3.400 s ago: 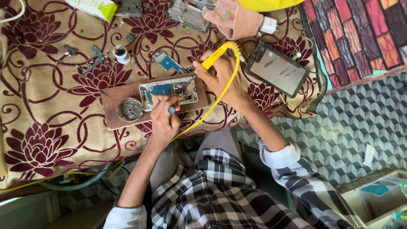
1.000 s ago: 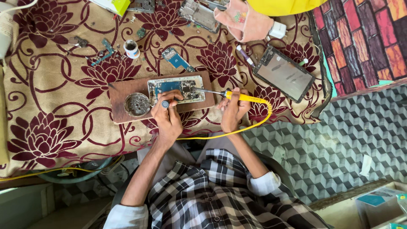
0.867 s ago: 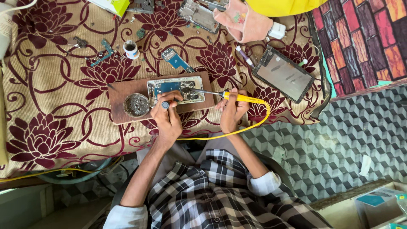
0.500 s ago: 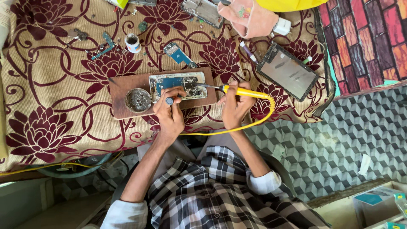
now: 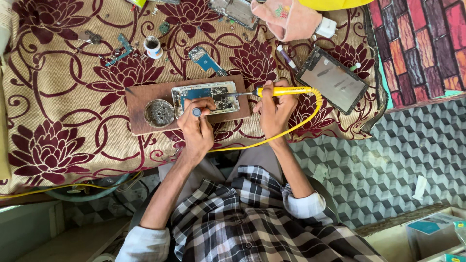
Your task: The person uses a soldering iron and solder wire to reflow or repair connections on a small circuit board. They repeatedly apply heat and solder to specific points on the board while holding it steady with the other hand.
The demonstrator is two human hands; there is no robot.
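Observation:
An opened phone body (image 5: 208, 97) with a blue circuit board lies on a brown wooden board (image 5: 141, 123). My left hand (image 5: 196, 128) rests on the phone's near edge and pinches a thin tool with a round blue-grey end. My right hand (image 5: 275, 109) grips a yellow soldering iron (image 5: 284, 90) with a yellow cord (image 5: 272, 141). Its metal tip lies level, pointing left onto the phone's right end. A round tin (image 5: 159, 113) with dark residue sits on the board, left of the phone.
The floral cloth (image 5: 58, 111) covers the table. On it lie a phone screen panel (image 5: 332, 80) at right, a small blue circuit board (image 5: 206, 59), a small white pot (image 5: 153, 47), loose metal parts (image 5: 119, 48) and a pink cloth (image 5: 286, 19). Patterned floor tiles (image 5: 412, 150) lie to the right.
My right hand has brought the soldering iron down from above the phone and laid it level, with the tip on the phone's right end. My left hand stays on the phone.

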